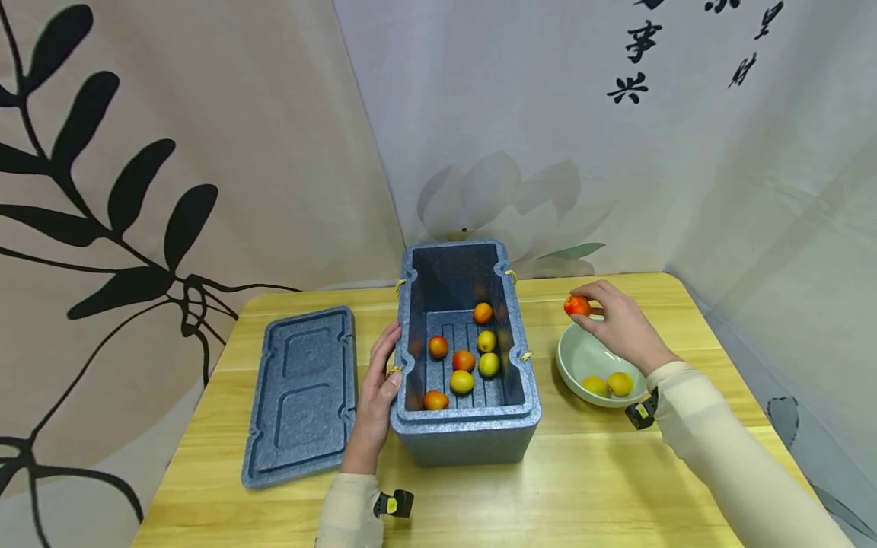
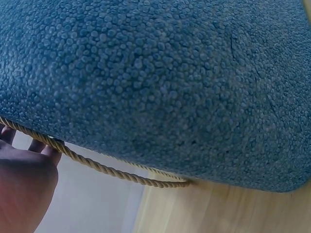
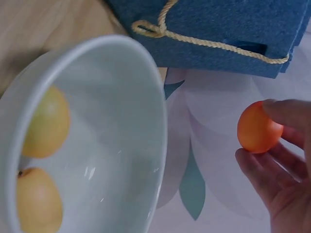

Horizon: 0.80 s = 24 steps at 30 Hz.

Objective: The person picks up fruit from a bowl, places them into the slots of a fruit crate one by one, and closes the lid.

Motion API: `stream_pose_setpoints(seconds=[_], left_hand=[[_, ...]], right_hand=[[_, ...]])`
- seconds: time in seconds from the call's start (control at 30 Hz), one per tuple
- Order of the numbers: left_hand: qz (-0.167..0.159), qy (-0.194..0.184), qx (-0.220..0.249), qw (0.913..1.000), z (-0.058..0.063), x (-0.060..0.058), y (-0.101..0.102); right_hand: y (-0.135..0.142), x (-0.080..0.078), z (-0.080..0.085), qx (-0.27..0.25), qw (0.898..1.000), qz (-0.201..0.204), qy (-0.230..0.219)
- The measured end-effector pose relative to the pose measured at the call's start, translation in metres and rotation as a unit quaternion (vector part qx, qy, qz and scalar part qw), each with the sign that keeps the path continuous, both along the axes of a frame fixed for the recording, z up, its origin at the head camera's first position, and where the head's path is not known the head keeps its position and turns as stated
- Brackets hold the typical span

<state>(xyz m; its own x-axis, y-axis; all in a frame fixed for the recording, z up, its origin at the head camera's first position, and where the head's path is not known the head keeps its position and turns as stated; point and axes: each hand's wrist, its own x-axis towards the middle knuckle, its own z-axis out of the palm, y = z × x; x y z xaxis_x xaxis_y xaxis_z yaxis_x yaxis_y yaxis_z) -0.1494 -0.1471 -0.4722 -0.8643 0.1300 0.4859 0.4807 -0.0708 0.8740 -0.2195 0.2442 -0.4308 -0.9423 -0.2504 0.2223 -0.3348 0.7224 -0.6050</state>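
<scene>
My right hand (image 1: 621, 323) pinches an orange-red round fruit (image 1: 577, 305) between thumb and fingertips, above the far rim of a pale green bowl (image 1: 574, 371). Two yellow fruits (image 1: 620, 383) lie in that bowl. In the right wrist view the held fruit (image 3: 259, 127) is smooth, apart from the bowl (image 3: 114, 121). My left hand (image 1: 375, 388) rests against the left side of a lidless blue-grey foam box (image 1: 466, 441), its fingers extended along the wall. Inside the box lie several orange-red fruits (image 1: 464, 361) and several yellow ones (image 1: 462, 382).
The box's lid (image 1: 301, 396) lies flat on the wooden table (image 1: 582, 487), left of the box. Yellow rope (image 2: 112, 171) loops along the box's side. A printed cloth (image 1: 534, 152) hangs behind the table.
</scene>
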Motion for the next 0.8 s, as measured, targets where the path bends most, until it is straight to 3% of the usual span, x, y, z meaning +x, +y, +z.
stream_pose_setpoints(seconds=[0.37,0.8], left_hand=[[-0.001,-0.002,0.001,1.0,-0.003,0.0,0.0],[-0.001,0.009,-0.001,1.0,0.002,0.001,0.001]], right_hand=[[-0.018,-0.005,0.011,-0.035,0.999,0.006,0.014],[-0.04,-0.011,0.03,-0.064,0.997,0.018,0.049]])
